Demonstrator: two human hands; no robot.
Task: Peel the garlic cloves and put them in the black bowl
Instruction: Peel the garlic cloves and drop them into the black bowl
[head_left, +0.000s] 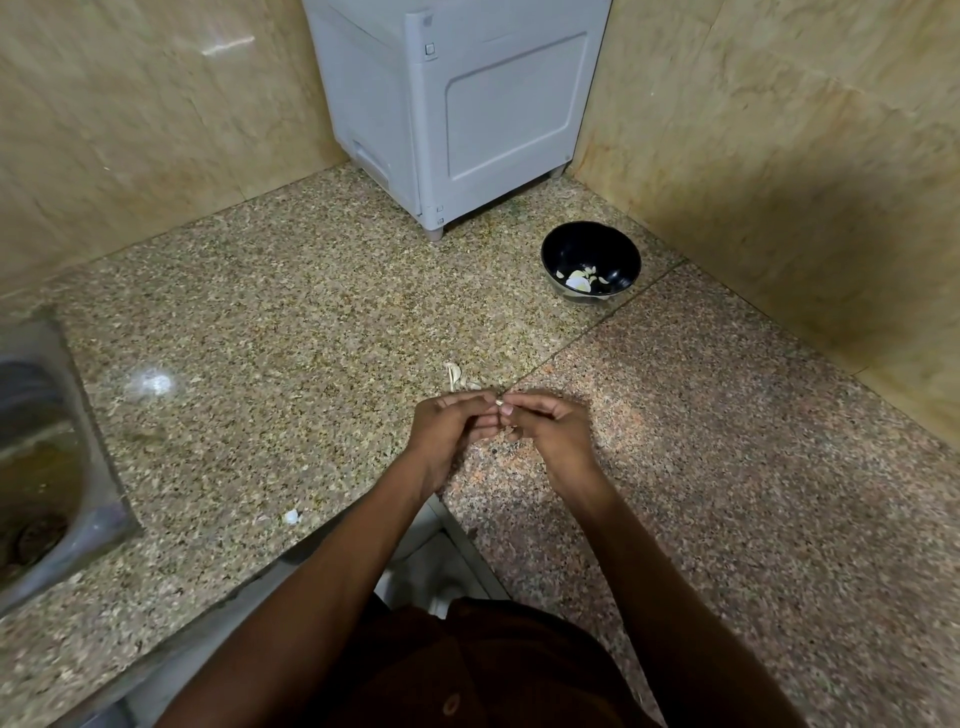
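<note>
A small pale garlic clove (500, 402) is pinched between the left hand (451, 431) and right hand (551, 432), over the speckled granite bench (270, 312). Several peeled cloves already lie in the round black bowl (618, 254), far right; peeling appears unfinished.

The speckled granite table (270, 322) is flecked beige, brown and black on the left, turning pinkish-brown on the right slab. On it stands a glossy round black bowl (590, 262) with pale cream peeled garlic cloves (579, 279) inside. A pile of off-white papery garlic skins (457, 378) lies nearer. The boxy plastic appliance (467, 104) is plain light grey. The polished marbled wall tiles (779, 130) are tan. The steel sink (36, 457) is dull grey.
</note>
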